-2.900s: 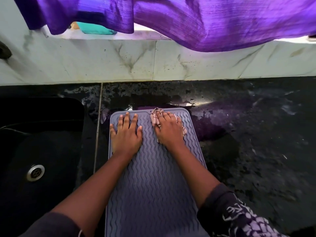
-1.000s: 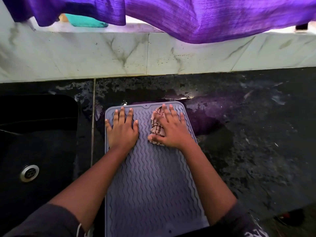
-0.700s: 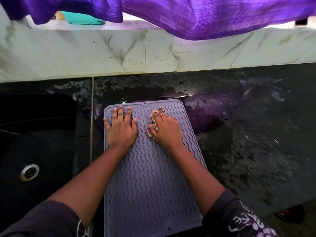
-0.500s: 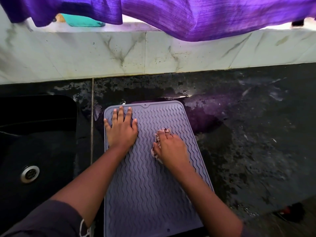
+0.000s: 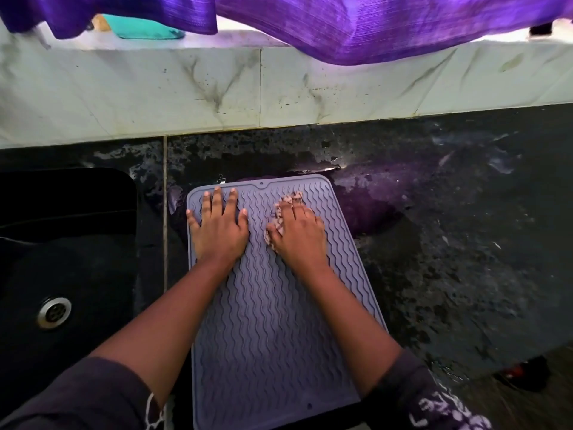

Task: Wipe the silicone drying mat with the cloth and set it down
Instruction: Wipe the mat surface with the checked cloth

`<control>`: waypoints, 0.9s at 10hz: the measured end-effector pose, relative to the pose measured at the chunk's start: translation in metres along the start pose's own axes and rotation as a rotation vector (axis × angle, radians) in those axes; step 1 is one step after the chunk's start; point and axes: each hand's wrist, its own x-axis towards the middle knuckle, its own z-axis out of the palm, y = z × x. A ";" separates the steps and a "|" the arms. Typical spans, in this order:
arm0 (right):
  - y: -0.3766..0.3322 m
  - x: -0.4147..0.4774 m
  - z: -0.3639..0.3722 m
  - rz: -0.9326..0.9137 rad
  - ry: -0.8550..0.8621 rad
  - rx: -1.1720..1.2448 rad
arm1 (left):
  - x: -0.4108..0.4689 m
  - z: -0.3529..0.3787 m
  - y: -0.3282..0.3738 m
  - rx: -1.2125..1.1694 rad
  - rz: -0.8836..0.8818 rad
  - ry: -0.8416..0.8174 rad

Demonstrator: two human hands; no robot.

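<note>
Am pinning mat with left hand, fingers wide; right hand is gripping cloth; wet counter beyond my fingertips is likely inviting a skid.

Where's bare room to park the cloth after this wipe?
Widest free patch: the dark counter right of the mat, out to its front edge, though it looks wet. A narrower strip lies between the mat's far edge and the marble backsplash. The mat's near half is bare too. Crowded: the far end, under the left hand, right hand and cloth.
</note>
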 end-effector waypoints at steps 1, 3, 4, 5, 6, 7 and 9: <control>0.003 -0.043 -0.013 -0.001 -0.023 0.014 | 0.000 0.001 0.000 0.001 0.001 0.003; 0.003 -0.041 -0.040 0.093 -0.111 0.154 | 0.001 0.001 -0.002 0.003 0.011 0.002; -0.007 -0.004 -0.022 0.058 -0.050 0.101 | 0.001 0.002 -0.001 0.008 0.008 0.002; -0.008 0.006 0.002 0.005 -0.051 -0.026 | 0.001 0.003 -0.001 0.007 0.003 0.001; 0.000 -0.011 0.003 -0.034 -0.028 -0.015 | 0.001 0.002 -0.001 0.000 0.004 0.002; 0.004 -0.054 -0.004 -0.055 -0.026 0.001 | 0.001 0.002 -0.001 -0.001 0.008 0.000; -0.001 -0.118 -0.035 -0.059 -0.152 0.012 | 0.000 0.001 -0.002 -0.006 0.018 0.006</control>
